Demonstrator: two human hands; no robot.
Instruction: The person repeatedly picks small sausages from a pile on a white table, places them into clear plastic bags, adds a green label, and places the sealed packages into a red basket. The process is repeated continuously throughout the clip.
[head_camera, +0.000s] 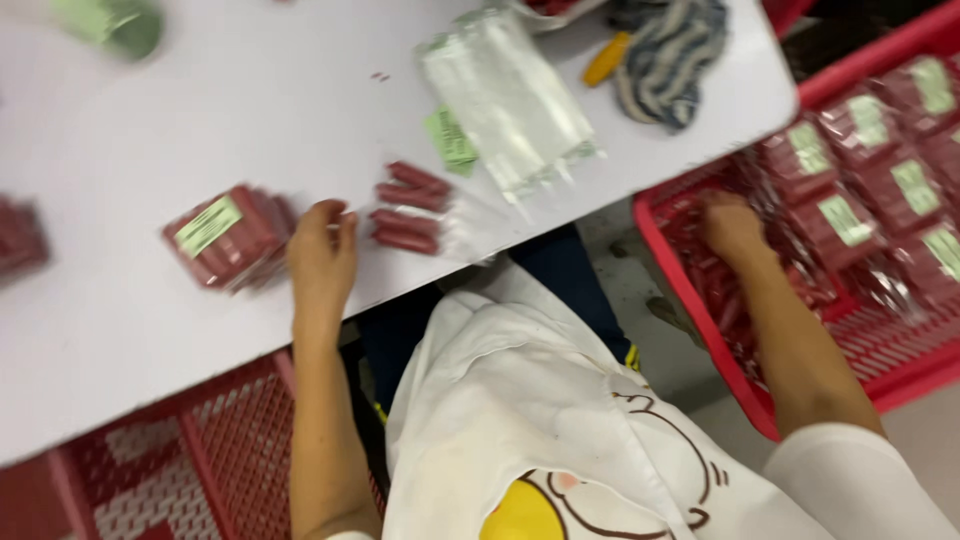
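Hands work apart here: our left hand (322, 248) rests on the white table (130, 300), fingers curled, touching a clear bag (440, 225) of dark red sticks. Our right hand (730, 225) digs into the red mesh basket (700, 300); its grip we cannot tell. We would pin the slippery bag flat.

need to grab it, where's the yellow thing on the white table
In the head view, the small yellow object lies at the white table's far right end, touching the blue-and-white striped cloth, beyond the clear plastic bags.
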